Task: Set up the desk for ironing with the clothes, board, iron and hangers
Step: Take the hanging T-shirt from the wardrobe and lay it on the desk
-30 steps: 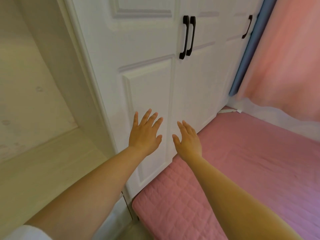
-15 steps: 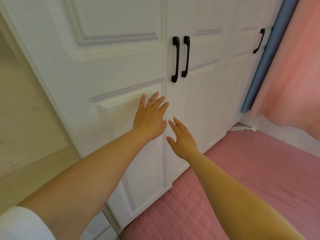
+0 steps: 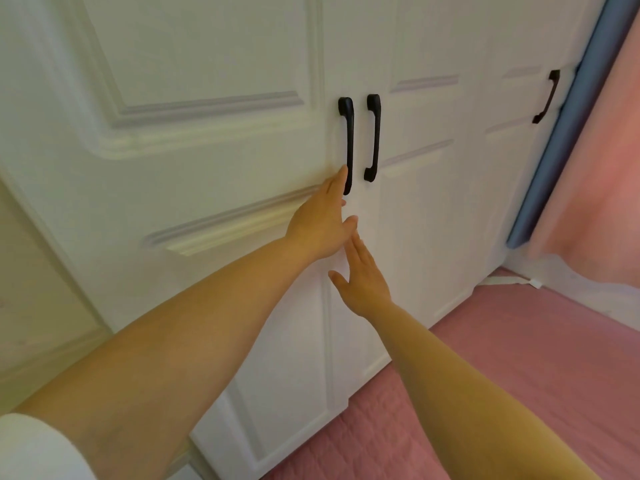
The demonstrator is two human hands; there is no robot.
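left hand (image 3: pixel 320 223): fingers straight, tips at the lower end of the left black door handle (image 3: pixel 347 143), touching or just short of it, can't tell; nothing gripped
right hand (image 3: pixel 362 277): flat and relaxed, fingers extended, below and just right of the left hand, fingertips near the left thumb; holds nothing
wardrobe (image 3: pixel 214 140): white panelled doors, closed, directly ahead of both hands
right black door handle (image 3: pixel 373 136): just beside the left one, untouched
third handle (image 3: pixel 546 97): far right door, well apart from both hands
bed (image 3: pixel 540 368): pink quilted cover, lower right, against the wardrobe
curtain (image 3: pixel 595 174): pink, right edge
task items: clothes, board, iron, hangers not visible
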